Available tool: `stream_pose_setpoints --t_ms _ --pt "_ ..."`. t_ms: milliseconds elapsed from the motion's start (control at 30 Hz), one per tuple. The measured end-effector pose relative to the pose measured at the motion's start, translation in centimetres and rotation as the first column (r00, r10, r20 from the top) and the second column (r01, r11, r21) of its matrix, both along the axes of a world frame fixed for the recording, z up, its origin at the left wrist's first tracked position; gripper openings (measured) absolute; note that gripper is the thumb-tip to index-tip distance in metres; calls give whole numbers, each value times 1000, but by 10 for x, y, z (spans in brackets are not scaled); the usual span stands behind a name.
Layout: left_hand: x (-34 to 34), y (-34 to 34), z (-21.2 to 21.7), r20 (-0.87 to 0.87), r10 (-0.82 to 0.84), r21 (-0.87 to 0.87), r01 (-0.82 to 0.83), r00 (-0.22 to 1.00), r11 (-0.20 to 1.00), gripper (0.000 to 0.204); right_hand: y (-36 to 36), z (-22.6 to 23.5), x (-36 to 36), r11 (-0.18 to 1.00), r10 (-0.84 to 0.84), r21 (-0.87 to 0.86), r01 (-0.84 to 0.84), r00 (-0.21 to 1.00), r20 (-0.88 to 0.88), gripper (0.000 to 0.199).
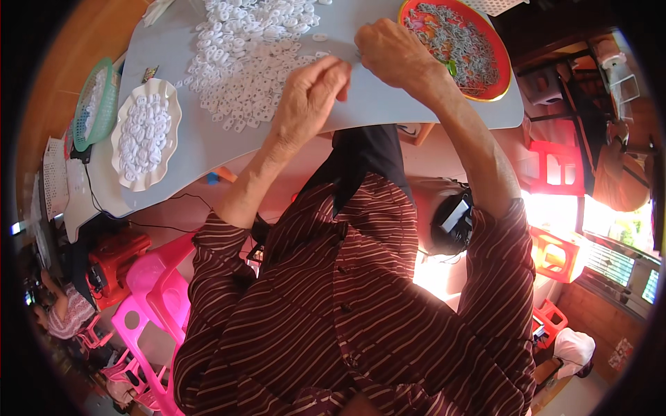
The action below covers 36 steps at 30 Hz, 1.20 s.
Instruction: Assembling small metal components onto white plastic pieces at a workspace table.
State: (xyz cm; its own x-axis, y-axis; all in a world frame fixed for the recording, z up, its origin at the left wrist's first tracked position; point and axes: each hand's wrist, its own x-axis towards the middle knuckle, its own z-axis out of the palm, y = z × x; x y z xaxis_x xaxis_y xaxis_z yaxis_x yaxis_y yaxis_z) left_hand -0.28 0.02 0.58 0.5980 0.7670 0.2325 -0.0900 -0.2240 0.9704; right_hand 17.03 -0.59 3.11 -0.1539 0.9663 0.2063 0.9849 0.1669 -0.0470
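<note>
Where left hand (305, 97) hovers, white pieces (246, 69) just beyond

Green basket (97, 104), red plate (501, 66), pink plastic chair (156, 291), red stool (555, 166)

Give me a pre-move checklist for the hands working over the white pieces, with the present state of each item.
1. Left hand over the table edge, fingers pinched together: ok.
2. What the left hand grips: cannot tell, fingers hide it.
3. Right hand beside the pile of white pieces, knuckles up: ok; its contents cannot tell.
4. Red tray of grey pieces close to the right hand, fully on the table: ok.
5. White scalloped dish of white pieces near the table's left edge, fully supported: ok.
</note>
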Motion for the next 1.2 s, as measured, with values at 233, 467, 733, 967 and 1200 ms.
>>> stream_pose_setpoints --t_ms 233,467,733,967,1200 --pt "-3 65 7 -168 304 621 -139 938 771 11 -3 12 11 996 34 -78 -47 986 -164 14" --pt "7 90 -8 -425 354 835 210 833 509 17 -6 10 16 998 64 -13 -69 967 -247 16" --pt "9 96 -12 -336 290 886 197 896 419 12 7 -1 11 999 41 1 -42 963 -266 14" --pt "1 92 -8 -311 69 206 -4 948 979 22 15 -2 9 998 61 -3 -64 968 -243 12" --pt "-6 60 9 129 -96 -50 104 987 993 17 17 -10 12 999 17 48 -9 983 -183 12"
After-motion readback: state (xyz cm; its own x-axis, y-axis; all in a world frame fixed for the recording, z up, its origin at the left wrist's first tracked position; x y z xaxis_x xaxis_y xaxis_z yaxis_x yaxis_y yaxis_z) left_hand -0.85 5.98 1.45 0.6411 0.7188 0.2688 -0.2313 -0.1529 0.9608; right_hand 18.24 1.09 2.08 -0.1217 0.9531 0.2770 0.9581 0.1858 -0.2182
